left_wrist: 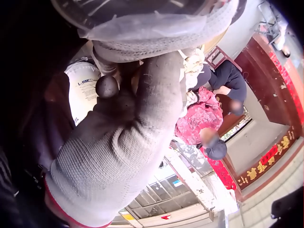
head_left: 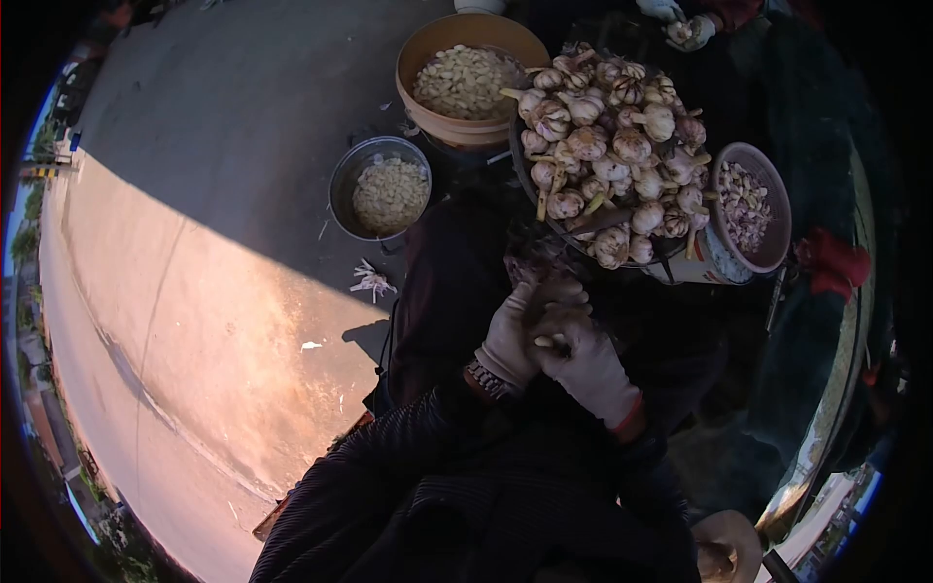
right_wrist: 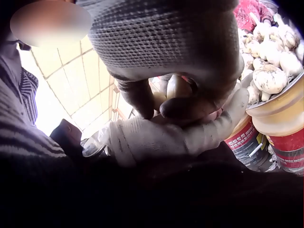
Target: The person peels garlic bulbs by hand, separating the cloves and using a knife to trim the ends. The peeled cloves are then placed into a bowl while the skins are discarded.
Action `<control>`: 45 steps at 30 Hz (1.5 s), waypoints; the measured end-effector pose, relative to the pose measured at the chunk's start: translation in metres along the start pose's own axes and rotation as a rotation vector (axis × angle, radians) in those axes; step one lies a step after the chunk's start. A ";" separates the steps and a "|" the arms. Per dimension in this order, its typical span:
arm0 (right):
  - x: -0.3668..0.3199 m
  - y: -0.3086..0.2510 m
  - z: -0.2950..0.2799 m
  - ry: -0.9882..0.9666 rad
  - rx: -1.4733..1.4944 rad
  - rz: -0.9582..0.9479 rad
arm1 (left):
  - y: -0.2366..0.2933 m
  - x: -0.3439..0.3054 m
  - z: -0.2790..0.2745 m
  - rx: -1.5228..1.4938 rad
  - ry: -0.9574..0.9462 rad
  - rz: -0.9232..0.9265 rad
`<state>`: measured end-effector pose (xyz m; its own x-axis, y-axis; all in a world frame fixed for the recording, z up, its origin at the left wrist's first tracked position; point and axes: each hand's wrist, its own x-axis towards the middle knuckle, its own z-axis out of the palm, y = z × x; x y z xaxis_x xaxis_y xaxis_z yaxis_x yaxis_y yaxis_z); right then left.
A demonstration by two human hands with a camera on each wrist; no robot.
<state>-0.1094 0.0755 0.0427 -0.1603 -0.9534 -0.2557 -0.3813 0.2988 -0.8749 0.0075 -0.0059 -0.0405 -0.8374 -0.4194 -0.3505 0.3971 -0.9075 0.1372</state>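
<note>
Shaded grey pavement [head_left: 233,126]. White-gloved right hand [head_left: 588,367] pinches smooth ivory garlic clove [right_wrist: 176,88] against white-gloved left hand [head_left: 509,340], its own hold unclear. Ahead-left of grip, peeled cloves [head_left: 391,197] done; ahead, whole purple-white bulbs [head_left: 632,146] remain.

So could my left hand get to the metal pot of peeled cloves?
Probably, yes: the pot sits uncovered beside your left leg, nothing visibly blocking it, though your left hand is busy at the garlic with your right.
</note>
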 end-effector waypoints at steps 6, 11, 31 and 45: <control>0.005 -0.010 -0.002 -0.026 -0.034 0.004 | 0.004 -0.004 0.019 0.115 0.071 0.071; 0.005 -0.001 0.002 0.013 -0.065 -0.090 | 0.006 -0.006 0.026 0.100 0.080 0.041; 0.032 -0.042 -0.060 0.222 0.420 0.347 | 0.001 -0.004 -0.004 -0.176 0.054 0.035; 0.197 -0.089 -0.054 0.203 0.318 0.153 | 0.021 0.002 -0.001 -0.143 0.152 0.039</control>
<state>-0.1565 -0.1363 0.0927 -0.3819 -0.8616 -0.3344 -0.0434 0.3781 -0.9247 0.0145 -0.0253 -0.0393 -0.7585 -0.4354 -0.4849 0.4861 -0.8736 0.0239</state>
